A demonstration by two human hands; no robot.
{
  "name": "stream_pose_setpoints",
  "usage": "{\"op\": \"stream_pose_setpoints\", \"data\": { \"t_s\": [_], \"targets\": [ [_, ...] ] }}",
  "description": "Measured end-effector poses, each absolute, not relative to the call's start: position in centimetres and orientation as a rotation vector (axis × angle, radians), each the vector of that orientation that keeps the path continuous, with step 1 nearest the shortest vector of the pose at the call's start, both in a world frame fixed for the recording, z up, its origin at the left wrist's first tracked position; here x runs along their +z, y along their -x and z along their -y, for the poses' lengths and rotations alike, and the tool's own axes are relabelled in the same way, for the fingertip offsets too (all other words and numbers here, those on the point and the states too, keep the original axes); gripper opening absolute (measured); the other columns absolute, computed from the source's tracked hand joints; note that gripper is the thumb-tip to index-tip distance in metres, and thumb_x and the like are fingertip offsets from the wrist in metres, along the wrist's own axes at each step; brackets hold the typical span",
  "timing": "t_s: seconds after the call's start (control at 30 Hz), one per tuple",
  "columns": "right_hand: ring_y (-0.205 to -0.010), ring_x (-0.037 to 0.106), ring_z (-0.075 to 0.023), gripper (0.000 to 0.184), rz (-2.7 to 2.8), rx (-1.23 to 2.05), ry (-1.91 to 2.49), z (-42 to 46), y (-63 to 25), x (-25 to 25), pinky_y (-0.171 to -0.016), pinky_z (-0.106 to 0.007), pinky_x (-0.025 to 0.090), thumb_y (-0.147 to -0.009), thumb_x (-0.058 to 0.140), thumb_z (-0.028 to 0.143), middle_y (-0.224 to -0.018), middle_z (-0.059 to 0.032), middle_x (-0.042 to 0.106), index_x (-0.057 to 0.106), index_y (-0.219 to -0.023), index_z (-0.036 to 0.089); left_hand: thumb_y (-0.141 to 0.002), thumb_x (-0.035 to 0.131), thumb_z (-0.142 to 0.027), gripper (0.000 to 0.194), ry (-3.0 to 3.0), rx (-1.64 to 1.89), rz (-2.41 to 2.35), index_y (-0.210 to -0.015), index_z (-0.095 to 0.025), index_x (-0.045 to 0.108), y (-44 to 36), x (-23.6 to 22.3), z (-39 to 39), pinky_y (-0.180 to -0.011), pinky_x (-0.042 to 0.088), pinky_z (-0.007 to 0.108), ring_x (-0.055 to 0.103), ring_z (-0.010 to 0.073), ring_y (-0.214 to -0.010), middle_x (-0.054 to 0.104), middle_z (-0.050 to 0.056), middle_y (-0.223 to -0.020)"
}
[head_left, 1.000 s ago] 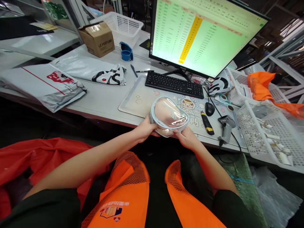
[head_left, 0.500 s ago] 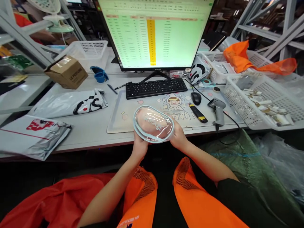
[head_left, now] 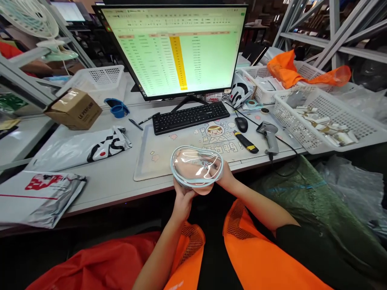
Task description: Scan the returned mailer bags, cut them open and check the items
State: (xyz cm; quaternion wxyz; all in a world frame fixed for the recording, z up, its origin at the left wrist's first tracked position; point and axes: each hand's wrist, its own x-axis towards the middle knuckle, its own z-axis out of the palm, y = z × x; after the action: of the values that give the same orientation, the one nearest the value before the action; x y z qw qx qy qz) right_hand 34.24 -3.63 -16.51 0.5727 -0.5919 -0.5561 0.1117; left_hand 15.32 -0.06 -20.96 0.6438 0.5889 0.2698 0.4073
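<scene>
Held between both hands above the desk's front edge is a clear plastic pouch with pale blue piping. Something peach-coloured shows through it, and its glossy top reflects light. My left hand grips the pouch from below at its left end, the thumb along the lower edge and the fingers mostly hidden beneath. My right hand closes on the right end, its fingers partly visible through or behind the clear plastic. A peach-coloured rounded flap pokes out under the near edge.
Behind the pouch lie a desk mat, keyboard, mouse, box cutter and barcode scanner. A monitor stands behind. Mailer bags and a carton sit left; a white basket sits right.
The view has shifted, so the desk sits lower and further left. The pouch has tilted in my hands, and the peach-coloured flap now shows beneath it. Both hands keep their grip.
</scene>
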Motion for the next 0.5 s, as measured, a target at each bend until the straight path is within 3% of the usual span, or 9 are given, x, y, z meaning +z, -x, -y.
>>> {"op": "stream_pose_setpoints", "data": {
  "t_s": [0.07, 0.17, 0.33, 0.5],
  "targets": [
    [-0.123, 0.064, -0.0266, 0.036, 1.347, 0.12, 1.45, 4.0, -33.6, -16.6, -0.107, -0.042, 0.052, -0.092, 0.058, 0.025, -0.13, -0.0087, 0.069, 0.074, -0.124, 0.026, -0.081, 0.072, -0.055, 0.105, -1.303, 0.915, -0.562, -0.16, -0.039, 0.005, -15.4, -21.1, 0.3, -0.104, 0.054, 0.043, 0.055, 0.0281, -0.138, 0.037, 0.014, -0.163],
    [-0.124, 0.063, -0.0271, 0.038, 1.403, 0.071, 1.442, 4.6, -32.6, -16.4, -0.108, -0.043, 0.052, -0.095, 0.056, 0.024, -0.133, -0.012, 0.066, 0.071, -0.129, 0.024, -0.07, 0.087, -0.049, 0.118, -1.338, 1.038, -0.68, -0.16, -0.034, 0.012, -15.9, -20.6, 0.7, -0.112, 0.048, 0.043, 0.051, 0.029, -0.142, 0.042, 0.015, -0.16],
    [-0.145, 0.046, -0.0264, 0.049, 1.6, 0.202, 1.287, 6.0, -31.6, -16.0, -0.121, -0.045, 0.041, -0.1, 0.054, 0.026, -0.152, -0.0132, 0.052, 0.054, -0.149, 0.023, -0.071, 0.089, -0.045, 0.101, -1.249, 1.152, -0.739, -0.154, -0.031, 0.033, -16.5, -19.3, 0.5, -0.105, 0.054, 0.045, 0.063, 0.0295, -0.126, 0.055, 0.014, -0.149],
    [-0.14, 0.052, -0.0267, 0.045, 1.57, 0.124, 1.338, 5.9, -31.1, -16.4, -0.115, -0.044, 0.048, -0.099, 0.057, 0.026, -0.148, -0.0117, 0.056, 0.06, -0.144, 0.027, -0.075, 0.086, -0.048, 0.104, -1.354, 1.379, -0.836, -0.157, -0.031, 0.026, -17.2, -20.2, 0.4, -0.115, 0.045, 0.043, 0.055, 0.0284, -0.136, 0.045, 0.014, -0.157]
  ]
}}
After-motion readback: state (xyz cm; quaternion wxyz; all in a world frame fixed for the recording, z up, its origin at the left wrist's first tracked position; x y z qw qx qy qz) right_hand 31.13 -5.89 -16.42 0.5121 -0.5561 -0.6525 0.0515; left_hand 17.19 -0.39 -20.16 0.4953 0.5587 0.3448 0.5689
